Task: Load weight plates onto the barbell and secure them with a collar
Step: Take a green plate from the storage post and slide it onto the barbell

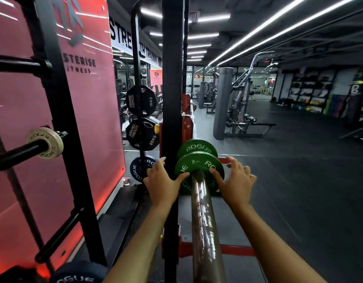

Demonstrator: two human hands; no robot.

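left hand [160, 181] and right hand [235, 181] spread wide, fingers pressing near green "rogue" plate [191, 164] on bar [203, 217], second green "rogue" plate [197, 147] just beyond

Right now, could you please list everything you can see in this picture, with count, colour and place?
green Rogue plates: two, green, on the barbell sleeve, one behind the other with a gap.
barbell sleeve: one, dark shiny metal, runs from bottom centre to the plates.
rack upright: one, black, left of the sleeve.
white Rogue plate: one, white, on a black peg at left.
Hammer Strength plates: two, black, marked 15KG and 25KG, on a storage post behind the rack.
blue Rogue plate: one, dark blue, below the black plates.
red wall panel: one, red, at left.
collar: none visible.
left hand: fingers spread, pressing the near plate's left side.
right hand: fingers spread, pressing its right side.
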